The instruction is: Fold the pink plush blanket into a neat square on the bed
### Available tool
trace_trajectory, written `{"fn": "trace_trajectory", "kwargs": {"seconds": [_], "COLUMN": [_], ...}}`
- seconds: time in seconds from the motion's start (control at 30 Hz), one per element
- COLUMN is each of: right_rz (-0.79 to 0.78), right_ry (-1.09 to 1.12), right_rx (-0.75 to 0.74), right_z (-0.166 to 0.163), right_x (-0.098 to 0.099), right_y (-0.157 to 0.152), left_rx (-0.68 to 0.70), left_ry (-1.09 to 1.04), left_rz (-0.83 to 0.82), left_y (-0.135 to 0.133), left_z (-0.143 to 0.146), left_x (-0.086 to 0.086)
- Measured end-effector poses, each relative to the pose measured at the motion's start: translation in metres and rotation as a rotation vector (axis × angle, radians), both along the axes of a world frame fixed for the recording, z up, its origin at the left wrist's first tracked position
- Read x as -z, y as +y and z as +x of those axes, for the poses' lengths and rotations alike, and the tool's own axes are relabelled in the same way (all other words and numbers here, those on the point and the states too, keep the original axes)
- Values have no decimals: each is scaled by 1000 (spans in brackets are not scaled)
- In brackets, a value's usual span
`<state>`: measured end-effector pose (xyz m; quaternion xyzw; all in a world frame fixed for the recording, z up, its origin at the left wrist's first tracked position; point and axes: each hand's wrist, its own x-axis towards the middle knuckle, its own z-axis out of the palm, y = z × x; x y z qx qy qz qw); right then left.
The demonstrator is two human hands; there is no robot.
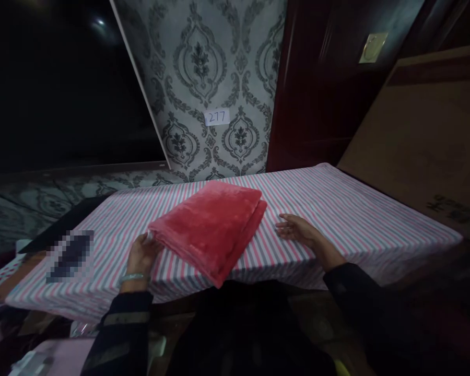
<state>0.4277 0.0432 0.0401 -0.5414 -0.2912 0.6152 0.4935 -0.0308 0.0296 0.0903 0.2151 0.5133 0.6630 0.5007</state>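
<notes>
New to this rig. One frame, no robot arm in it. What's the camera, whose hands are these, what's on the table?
There is no machine here: a person works with two bare hands, and the single picture comes from a camera worn on their head, looking forward and down. That is why the dark sleeves enter from the bottom edge. The surface is a table covered with a striped cloth in pink, grey and white. On it lies a folded red fleece blanket, set at an angle. The left hand, with a bangle on its wrist, touches the blanket's near-left corner; whether it grips it cannot be told. The right hand lies open and flat on the cloth, just right of the blanket, holding nothing. On the patterned wall behind hangs a paper label reading 277.
</notes>
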Motion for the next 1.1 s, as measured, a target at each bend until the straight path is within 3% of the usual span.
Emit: {"fn": "trace_trajectory", "kwargs": {"seconds": [0.13,0.23,0.37,0.5,0.63,0.8,0.9,0.97,1.1], "right_rz": [26,46,114,224,353,642,786,725,256], "right_ry": [-97,-159,-219,-246,-244,-176,-153,-151,-82], "right_rx": [129,168,138,95,149,309,403,381,58], "right_z": [-19,-26,-44,-73,-87,-71,-58,-53,-40], "right_x": [-1,-7,-16,-21,-38,-79,-81,-64,-7], "right_y": [41,72,103,118,121,91,48,13,-43], "left_rx": [83,164,149,121,73,190,287,317,326], "left_ry": [-170,-151,-132,-27,58,188,233,246,249], "left_rz": [-110,-112,-25,176,232,334,327,266,123], "left_y": [-6,-17,-31,-31,-13,24,43,50,46], "left_z": [19,40,69,85,78,53,41,35,29], "left_x": [9,21,37,47,38,-28,-57,-53,-12]}}
